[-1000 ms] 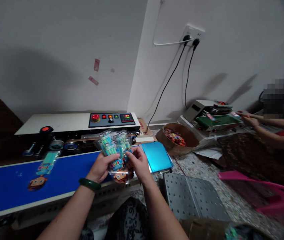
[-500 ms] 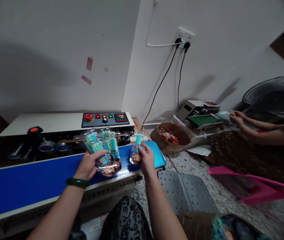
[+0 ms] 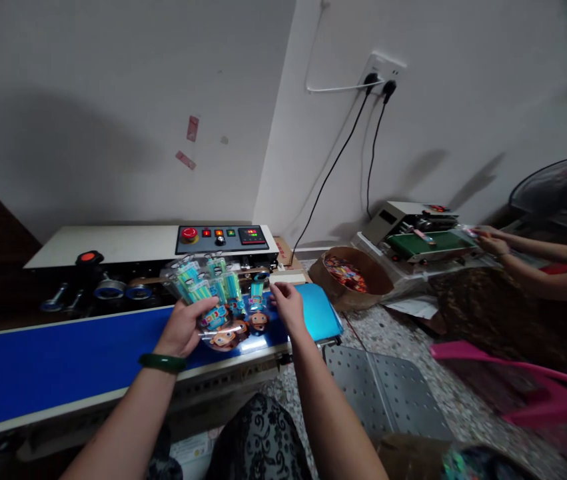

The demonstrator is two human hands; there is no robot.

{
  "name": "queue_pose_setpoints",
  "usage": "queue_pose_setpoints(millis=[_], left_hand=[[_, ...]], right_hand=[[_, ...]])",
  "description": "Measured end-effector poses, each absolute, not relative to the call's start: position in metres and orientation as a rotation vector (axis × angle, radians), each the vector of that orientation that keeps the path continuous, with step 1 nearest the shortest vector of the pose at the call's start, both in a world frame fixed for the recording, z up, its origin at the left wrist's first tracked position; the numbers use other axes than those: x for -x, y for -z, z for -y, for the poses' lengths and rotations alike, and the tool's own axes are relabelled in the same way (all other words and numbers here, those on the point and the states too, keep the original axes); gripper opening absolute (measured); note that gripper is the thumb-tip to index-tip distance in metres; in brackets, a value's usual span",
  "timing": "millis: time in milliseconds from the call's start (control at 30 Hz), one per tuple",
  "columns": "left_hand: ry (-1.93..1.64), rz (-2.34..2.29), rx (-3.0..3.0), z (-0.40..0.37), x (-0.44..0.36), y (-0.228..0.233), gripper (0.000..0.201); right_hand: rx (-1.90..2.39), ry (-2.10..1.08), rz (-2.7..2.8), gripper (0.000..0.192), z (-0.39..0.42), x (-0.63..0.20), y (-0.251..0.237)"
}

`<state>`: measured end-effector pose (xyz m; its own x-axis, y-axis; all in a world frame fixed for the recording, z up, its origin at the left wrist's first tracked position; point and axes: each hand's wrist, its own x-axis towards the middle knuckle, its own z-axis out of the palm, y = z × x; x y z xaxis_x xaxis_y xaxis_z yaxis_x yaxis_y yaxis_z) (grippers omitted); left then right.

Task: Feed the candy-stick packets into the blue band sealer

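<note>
My left hand (image 3: 182, 325), with a green bangle on the wrist, grips a fan of several clear packets (image 3: 202, 292) holding turquoise sticks and a cartoon face. One single packet (image 3: 258, 308) lies on the blue conveyor belt (image 3: 63, 363) of the sealing machine (image 3: 128, 248), just left of my right hand (image 3: 288, 307). That hand hovers over the belt's right end with fingers apart and holds nothing.
A control panel (image 3: 220, 238) with a red button tops the machine. A brown bowl of sweets (image 3: 350, 275) sits to the right. Another person's hands (image 3: 490, 241) work at a second sealer with a green belt (image 3: 426, 243). A perforated metal plate (image 3: 388, 393) and pink plastic (image 3: 518, 387) lie nearby.
My right hand drew one packet out of the bunch, carried it right, set it on the belt and let go. The earlier packet on the belt's left has gone out of sight.
</note>
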<state>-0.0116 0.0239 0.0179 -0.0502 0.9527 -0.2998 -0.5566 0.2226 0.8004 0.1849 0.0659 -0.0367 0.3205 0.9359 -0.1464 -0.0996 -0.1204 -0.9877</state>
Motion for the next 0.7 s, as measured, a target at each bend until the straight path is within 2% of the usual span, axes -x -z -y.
queue_pose_setpoints(millis=[133,267,700], left_hand=[[-1.313,-0.955,-0.547,-0.023,0.007,-0.016,0.036],[-1.275,-0.921,-0.579,-0.02,0.002,-0.014,0.041],[-1.334,-0.89,-0.558,-0.018,-0.017,-0.014,0.047]], right_hand=[[1.221,-1.123,0.985,0.029,-0.045,-0.162,0.017],[1.093,-1.198,1.207,0.024,-0.028,-0.143,0.002],[1.181,-0.773,1.115,0.015,-0.02,-0.134,0.022]])
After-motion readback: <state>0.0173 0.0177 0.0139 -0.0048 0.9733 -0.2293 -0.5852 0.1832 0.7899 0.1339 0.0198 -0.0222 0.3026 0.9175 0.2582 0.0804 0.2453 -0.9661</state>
